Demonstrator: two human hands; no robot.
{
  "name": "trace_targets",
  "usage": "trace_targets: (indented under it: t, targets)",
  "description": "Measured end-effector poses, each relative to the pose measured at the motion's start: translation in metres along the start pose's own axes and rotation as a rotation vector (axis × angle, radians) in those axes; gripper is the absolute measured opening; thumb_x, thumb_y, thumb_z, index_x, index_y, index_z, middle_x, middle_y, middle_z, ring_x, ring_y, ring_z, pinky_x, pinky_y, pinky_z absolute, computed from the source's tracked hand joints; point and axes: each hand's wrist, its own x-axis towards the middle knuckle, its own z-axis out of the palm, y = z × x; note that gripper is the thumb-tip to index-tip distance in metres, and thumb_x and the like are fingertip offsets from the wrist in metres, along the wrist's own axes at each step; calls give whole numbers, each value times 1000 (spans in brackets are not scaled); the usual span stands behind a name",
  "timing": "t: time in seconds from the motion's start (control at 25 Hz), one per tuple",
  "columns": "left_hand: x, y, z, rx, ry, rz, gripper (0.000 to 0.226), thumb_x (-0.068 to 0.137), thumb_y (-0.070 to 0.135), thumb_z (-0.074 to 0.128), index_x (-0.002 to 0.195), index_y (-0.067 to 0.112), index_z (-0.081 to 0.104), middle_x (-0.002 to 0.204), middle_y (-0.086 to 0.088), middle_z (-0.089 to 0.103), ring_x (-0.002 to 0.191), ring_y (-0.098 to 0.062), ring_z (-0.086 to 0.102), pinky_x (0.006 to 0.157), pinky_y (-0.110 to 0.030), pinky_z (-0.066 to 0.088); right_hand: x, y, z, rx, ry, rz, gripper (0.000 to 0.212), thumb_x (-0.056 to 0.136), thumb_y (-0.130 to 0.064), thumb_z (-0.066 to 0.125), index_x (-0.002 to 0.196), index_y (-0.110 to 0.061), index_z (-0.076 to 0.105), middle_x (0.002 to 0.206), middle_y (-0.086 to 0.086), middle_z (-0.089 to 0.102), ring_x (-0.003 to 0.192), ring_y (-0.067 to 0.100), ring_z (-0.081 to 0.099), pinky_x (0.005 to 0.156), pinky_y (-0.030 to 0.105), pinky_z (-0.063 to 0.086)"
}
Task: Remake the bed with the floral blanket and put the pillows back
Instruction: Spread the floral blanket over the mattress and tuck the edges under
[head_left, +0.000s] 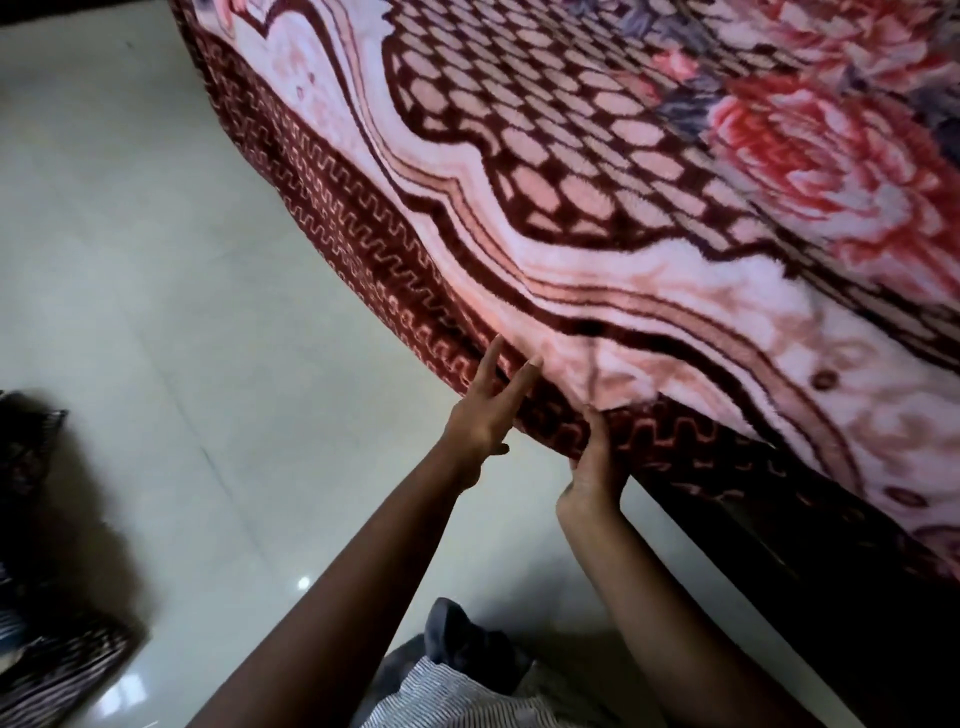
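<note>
The blanket (597, 171) lies spread over the bed, filling the upper right of the view. Its dark red zigzag border hangs over the near side and runs diagonally from upper left to lower right. Both hands meet that hanging edge, close beside each other but not touching.

The left hand (485, 421) is flat and relaxed, with straight, spread fingers (522, 387) whose tips rest against the border where it folds down. The right hand (595, 467) comes up from below. Its thumb lies on the outside of the border and its fingers are tucked out of sight under the hem, so it pinches the blanket's edge and lifts it slightly there.

To the right of the hands, the dark bed frame (789, 540) shows under the raised hem.

The pale glossy floor (156, 260) stretches wide and bare along the whole side of the bed to the left. At the far left edge sits a dark patterned bundle (26, 457), with a striped cloth (57, 675) below it, both well apart from the bed. What they are is unclear.
</note>
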Motion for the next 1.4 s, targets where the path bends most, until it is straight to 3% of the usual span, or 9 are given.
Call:
trace_targets:
  t: [0.12, 0.28, 0.44, 0.64, 0.84, 0.96, 1.08, 1.2, 1.4]
  targets:
    - [18, 14, 19, -91, -117, -48, 74, 86, 47, 59, 145, 46, 14, 149, -3, 34, 127, -28, 46, 78, -35, 54, -6, -1, -7, 26, -73, -35, 28, 83, -20, 64, 109, -14, 56, 104, 0, 63, 86, 9, 60, 68, 20, 43]
    - [36, -2, 42, -164, -83, 135, 59, 87, 22, 65, 138, 39, 40, 139, -4, 48, 121, -22, 53, 94, -44, 51, -2, -3, -15, 25, -271, -26, 40, 88, -19, 57, 128, -20, 52, 120, -5, 61, 100, 0, 56, 81, 23, 40]
    - [49, -14, 43, -189, 25, 194, 34, 86, 3, 62, 116, 20, 65, 120, -7, 64, 107, -22, 60, 94, -40, 51, 2, -7, -20, 2, -301, 8, 42, 86, -21, 59, 128, -23, 53, 118, -6, 61, 100, 1, 55, 82, 26, 40]
    - [67, -27, 40, -153, 134, 172, 33, 88, -2, 57, 113, 16, 67, 126, -6, 61, 111, -20, 59, 95, -38, 50, -4, -10, -26, -146, -308, 0, 35, 84, -31, 65, 118, -29, 55, 118, -8, 59, 108, 6, 53, 82, 28, 44]
    - [71, -32, 37, -206, 151, 124, 32, 88, 0, 58, 114, 17, 67, 133, -3, 55, 120, -20, 53, 97, -34, 49, -23, -26, -62, -310, -244, -21, 12, 89, -31, 60, 94, -21, 57, 96, -1, 62, 88, 9, 60, 72, 26, 52]
    - [67, -37, 37, -243, 89, 189, 35, 89, 1, 58, 115, 23, 64, 133, 0, 54, 123, -22, 51, 98, -40, 48, -36, -46, -69, -103, -285, -90, 12, 95, -20, 49, 95, -16, 60, 85, 2, 64, 77, 10, 61, 63, 21, 53]
    - [58, -45, 36, -232, 69, 325, 36, 89, 4, 59, 118, 26, 61, 130, 5, 57, 123, -20, 52, 99, -41, 47, -35, -64, -47, 310, -406, -20, 24, 98, -13, 39, 110, -12, 59, 99, 3, 67, 88, 10, 64, 75, 23, 57]
    - [51, -55, 37, -174, 167, 432, 33, 88, 16, 64, 117, 32, 64, 128, 8, 59, 120, -18, 54, 97, -39, 48, -21, -74, -25, 512, -419, 52, 24, 99, -15, 35, 105, -9, 58, 110, 6, 61, 101, 14, 59, 81, 28, 52]
    - [40, -49, 31, -440, 76, 285, 39, 93, 3, 51, 124, 25, 59, 83, 6, 58, 72, -8, 55, 71, -22, 51, -5, -75, -7, 637, -447, 44, 24, 99, -18, 36, 90, -12, 57, 77, -4, 69, 82, 6, 64, 81, 28, 52]
